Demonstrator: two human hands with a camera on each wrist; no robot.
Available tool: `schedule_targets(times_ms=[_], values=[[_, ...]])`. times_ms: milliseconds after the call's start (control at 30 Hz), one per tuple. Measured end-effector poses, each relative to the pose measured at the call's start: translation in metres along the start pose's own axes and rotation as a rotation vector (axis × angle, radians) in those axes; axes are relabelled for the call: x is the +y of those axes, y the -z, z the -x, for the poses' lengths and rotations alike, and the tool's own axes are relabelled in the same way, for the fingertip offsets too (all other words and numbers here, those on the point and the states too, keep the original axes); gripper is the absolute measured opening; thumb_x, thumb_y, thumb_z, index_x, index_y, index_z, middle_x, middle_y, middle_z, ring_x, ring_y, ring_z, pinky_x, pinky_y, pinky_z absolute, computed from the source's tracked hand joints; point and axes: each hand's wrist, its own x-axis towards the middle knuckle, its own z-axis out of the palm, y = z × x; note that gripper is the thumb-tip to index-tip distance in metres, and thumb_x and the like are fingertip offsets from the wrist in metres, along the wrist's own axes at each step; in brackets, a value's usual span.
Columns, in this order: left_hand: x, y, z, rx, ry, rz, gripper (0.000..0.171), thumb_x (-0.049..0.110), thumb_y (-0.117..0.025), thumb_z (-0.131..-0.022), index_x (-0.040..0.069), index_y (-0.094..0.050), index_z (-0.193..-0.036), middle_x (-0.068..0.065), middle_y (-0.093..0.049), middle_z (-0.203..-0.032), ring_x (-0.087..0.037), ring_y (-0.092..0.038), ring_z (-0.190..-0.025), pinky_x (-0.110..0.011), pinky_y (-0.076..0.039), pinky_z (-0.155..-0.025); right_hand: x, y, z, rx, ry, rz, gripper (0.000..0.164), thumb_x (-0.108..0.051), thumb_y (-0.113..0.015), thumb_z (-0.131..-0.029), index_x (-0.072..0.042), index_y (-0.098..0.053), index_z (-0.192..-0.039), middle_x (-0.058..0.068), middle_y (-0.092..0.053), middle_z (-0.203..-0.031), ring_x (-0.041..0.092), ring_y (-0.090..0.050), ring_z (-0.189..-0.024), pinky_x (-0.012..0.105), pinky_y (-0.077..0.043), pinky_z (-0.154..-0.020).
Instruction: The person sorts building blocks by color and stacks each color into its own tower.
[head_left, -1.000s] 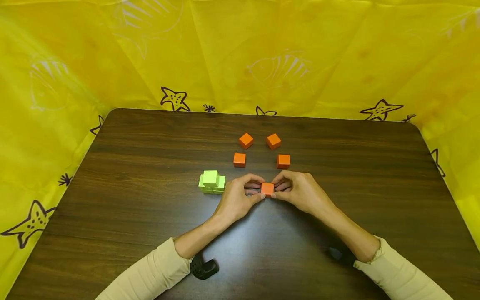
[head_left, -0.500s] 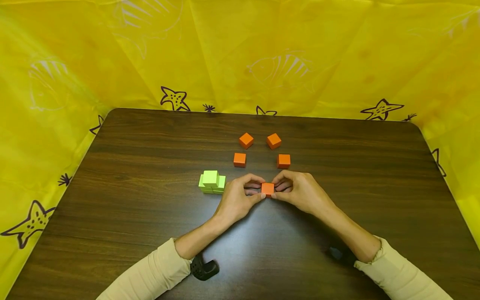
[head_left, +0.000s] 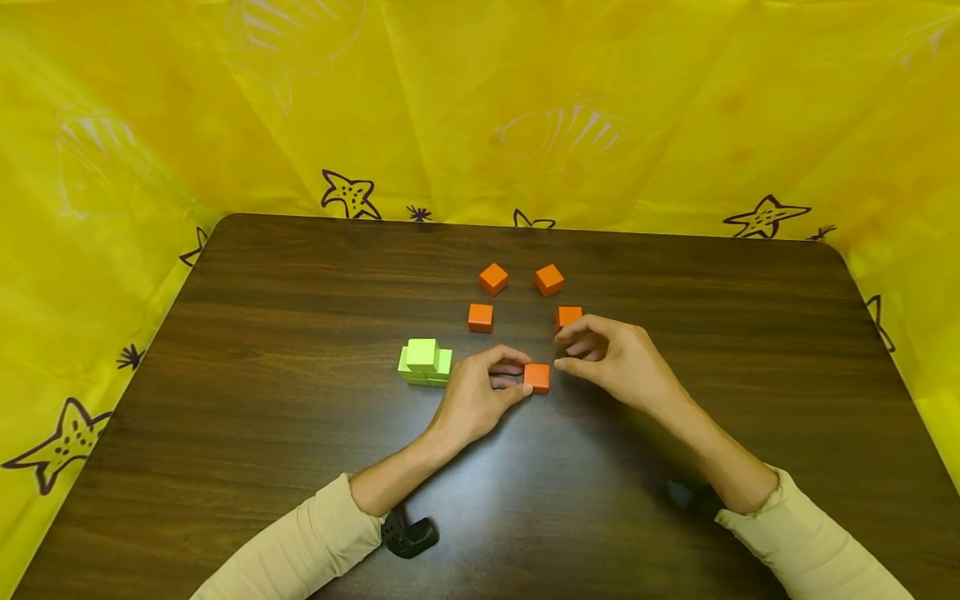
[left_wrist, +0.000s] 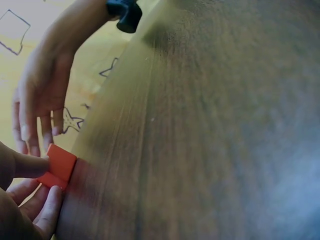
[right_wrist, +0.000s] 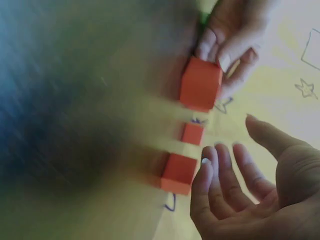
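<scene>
- Head view: at centre, a smooth orange cube, material unclear (head_left: 536, 378), is being pinched by the left hand (head_left: 474, 395); the right hand (head_left: 628, 362) is being held spread, empty.
- Left wrist: lower left, twisting is being risked by uneven pressure.
- Right wrist: lower centre, another orange cube (right_wrist: 179, 174) is being exposed to knocks, should the right hand drift.

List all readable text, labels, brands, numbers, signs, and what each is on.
None readable in any view.
Orange cubes and green blocks: no lettering visible.
Yellow cloth: drawings only, such as starfish and fish, no words.
</scene>
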Motion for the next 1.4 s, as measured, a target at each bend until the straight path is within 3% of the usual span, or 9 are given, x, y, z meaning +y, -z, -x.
schedule_targets(times_ms=[733,1167,1400], values=[[0.001,0.000,-0.001,-0.002,0.015,0.006,0.033,0.002,-0.079,-0.084,0.010,-0.070,-0.114,-0.008,-0.072,-0.109,-0.013,-0.071,-0.088,-0.020,-0.057,-0.077,0.012,0.023,-0.026,0.112,0.026,0.054,0.033,-0.016,-0.083,-0.082,-0.013,-0.072,-0.113,0.005,-0.073,-0.104,0.016,-0.067,-0.085,0.021,-0.055,-0.067],[0.001,0.000,0.000,-0.002,0.015,0.012,0.033,0.001,-0.079,-0.083,0.009,-0.070,-0.113,-0.008,-0.072,-0.108,-0.014,-0.072,-0.088,-0.020,-0.057,-0.077,0.033,0.028,-0.037,0.067,-0.021,0.064,0.038,-0.019,-0.081,-0.085,-0.009,-0.069,-0.120,0.009,-0.071,-0.108,0.021,-0.067,-0.092,0.020,-0.054,-0.072],[0.001,-0.001,-0.001,-0.002,0.014,0.010,0.033,0.001,-0.079,-0.083,0.009,-0.070,-0.113,-0.008,-0.072,-0.107,-0.013,-0.071,-0.087,-0.020,-0.057,-0.077,0.039,0.027,-0.041,0.005,-0.084,0.074,0.038,-0.025,-0.081,-0.085,-0.015,-0.070,-0.120,0.005,-0.070,-0.114,0.021,-0.067,-0.096,0.033,-0.055,-0.076]])
